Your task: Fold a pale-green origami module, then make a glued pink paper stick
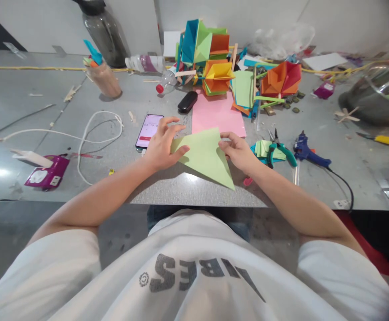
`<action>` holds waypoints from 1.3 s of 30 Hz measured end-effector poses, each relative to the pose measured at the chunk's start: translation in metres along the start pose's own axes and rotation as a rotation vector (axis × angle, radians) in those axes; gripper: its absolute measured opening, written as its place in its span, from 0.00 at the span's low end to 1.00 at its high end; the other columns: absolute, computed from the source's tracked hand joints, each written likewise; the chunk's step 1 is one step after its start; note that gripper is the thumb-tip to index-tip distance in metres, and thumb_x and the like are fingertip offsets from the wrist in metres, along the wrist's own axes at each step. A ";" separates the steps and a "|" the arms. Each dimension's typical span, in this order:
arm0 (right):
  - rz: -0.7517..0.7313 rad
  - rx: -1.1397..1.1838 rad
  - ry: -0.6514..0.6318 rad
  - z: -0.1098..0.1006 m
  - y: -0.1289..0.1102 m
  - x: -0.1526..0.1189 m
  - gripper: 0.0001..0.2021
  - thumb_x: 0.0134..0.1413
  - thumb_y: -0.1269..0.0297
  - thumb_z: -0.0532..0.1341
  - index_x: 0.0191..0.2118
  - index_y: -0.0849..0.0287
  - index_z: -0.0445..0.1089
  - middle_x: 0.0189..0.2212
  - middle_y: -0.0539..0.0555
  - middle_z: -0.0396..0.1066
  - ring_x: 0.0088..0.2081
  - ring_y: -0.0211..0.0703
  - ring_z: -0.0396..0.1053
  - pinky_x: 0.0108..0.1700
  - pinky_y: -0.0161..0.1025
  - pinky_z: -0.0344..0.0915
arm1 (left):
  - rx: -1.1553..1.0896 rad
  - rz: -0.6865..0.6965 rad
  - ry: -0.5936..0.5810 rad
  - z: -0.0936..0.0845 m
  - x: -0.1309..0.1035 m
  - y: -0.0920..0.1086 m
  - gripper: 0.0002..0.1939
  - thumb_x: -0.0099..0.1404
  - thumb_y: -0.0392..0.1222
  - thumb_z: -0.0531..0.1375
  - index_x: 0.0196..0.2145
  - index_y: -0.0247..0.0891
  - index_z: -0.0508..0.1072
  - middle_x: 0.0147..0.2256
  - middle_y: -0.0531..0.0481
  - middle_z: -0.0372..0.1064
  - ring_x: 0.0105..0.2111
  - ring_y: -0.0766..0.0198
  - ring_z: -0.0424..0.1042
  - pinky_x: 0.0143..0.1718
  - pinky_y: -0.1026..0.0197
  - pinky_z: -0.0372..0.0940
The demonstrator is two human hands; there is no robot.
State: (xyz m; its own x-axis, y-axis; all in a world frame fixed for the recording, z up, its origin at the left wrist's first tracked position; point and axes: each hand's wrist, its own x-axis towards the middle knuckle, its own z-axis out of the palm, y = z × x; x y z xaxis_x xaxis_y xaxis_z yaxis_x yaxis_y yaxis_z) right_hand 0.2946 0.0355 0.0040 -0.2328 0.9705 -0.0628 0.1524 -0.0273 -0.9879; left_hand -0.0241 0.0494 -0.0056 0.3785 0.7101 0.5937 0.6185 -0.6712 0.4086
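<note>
A sheet of light green paper (205, 154) lies near the table's front edge, folded into a pointed shape with one tip toward me. My left hand (163, 145) is at its left side, fingers spread, the thumb resting over the paper's edge. On the right side, my right hand (235, 149) pinches the paper's edge between thumb and fingers. A pink sheet (216, 115) lies flat just beyond the green one. Close to my left hand is a phone (148, 129) with its screen lit.
Folded paper pieces (210, 58) in several colours stand at the back. Pliers (279, 154) and a blue glue gun (309, 151) lie at right. A white cable (83, 133) loops at left. A metal bowl (374, 98) stands far right, a wooden cup (104, 80) back left.
</note>
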 end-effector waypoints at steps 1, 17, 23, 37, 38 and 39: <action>0.005 0.052 -0.015 0.001 -0.001 -0.001 0.34 0.52 0.29 0.78 0.52 0.49 0.76 0.33 0.48 0.81 0.30 0.44 0.75 0.32 0.41 0.69 | -0.005 0.032 0.020 0.000 -0.001 -0.002 0.39 0.77 0.73 0.60 0.68 0.39 0.74 0.70 0.27 0.66 0.57 0.43 0.79 0.57 0.38 0.79; 0.093 0.260 -0.069 0.012 -0.005 -0.011 0.38 0.56 0.19 0.70 0.47 0.52 0.84 0.38 0.56 0.86 0.43 0.56 0.85 0.39 0.46 0.79 | 0.034 0.256 0.049 -0.005 -0.001 -0.004 0.38 0.79 0.77 0.55 0.64 0.41 0.76 0.58 0.33 0.81 0.58 0.44 0.83 0.55 0.42 0.81; -0.039 0.003 -0.029 0.007 -0.003 -0.009 0.40 0.53 0.13 0.66 0.38 0.51 0.80 0.31 0.53 0.80 0.37 0.53 0.79 0.38 0.48 0.76 | -0.016 0.015 -0.049 -0.009 0.003 0.005 0.39 0.74 0.82 0.57 0.50 0.42 0.80 0.55 0.34 0.83 0.56 0.44 0.83 0.55 0.43 0.79; -0.102 -0.180 0.122 0.006 -0.011 -0.010 0.27 0.51 0.34 0.74 0.26 0.53 0.70 0.24 0.49 0.68 0.27 0.39 0.58 0.29 0.39 0.53 | -0.048 -0.008 -0.164 -0.005 0.009 0.006 0.21 0.75 0.55 0.72 0.56 0.39 0.82 0.58 0.36 0.83 0.60 0.44 0.82 0.65 0.40 0.75; -0.107 -0.185 0.121 0.007 -0.011 -0.011 0.26 0.51 0.35 0.74 0.26 0.53 0.70 0.24 0.50 0.69 0.27 0.39 0.59 0.29 0.40 0.54 | -0.077 0.000 -0.164 -0.004 0.009 0.007 0.21 0.73 0.54 0.73 0.56 0.39 0.82 0.59 0.36 0.83 0.60 0.44 0.82 0.66 0.39 0.74; -0.109 -0.194 0.128 0.009 -0.012 -0.013 0.26 0.51 0.36 0.74 0.26 0.53 0.70 0.25 0.50 0.69 0.28 0.40 0.60 0.30 0.40 0.55 | -0.102 0.011 -0.160 -0.003 0.008 0.008 0.22 0.72 0.54 0.73 0.57 0.40 0.82 0.59 0.37 0.82 0.61 0.43 0.82 0.66 0.38 0.73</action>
State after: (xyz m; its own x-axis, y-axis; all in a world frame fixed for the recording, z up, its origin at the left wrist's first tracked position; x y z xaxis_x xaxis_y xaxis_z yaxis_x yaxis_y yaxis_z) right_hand 0.2875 0.0210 0.0158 -0.1368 0.9879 0.0734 0.3170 0.1138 -0.9416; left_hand -0.0181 0.0495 0.0046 0.4947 0.7221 0.4835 0.5440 -0.6912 0.4757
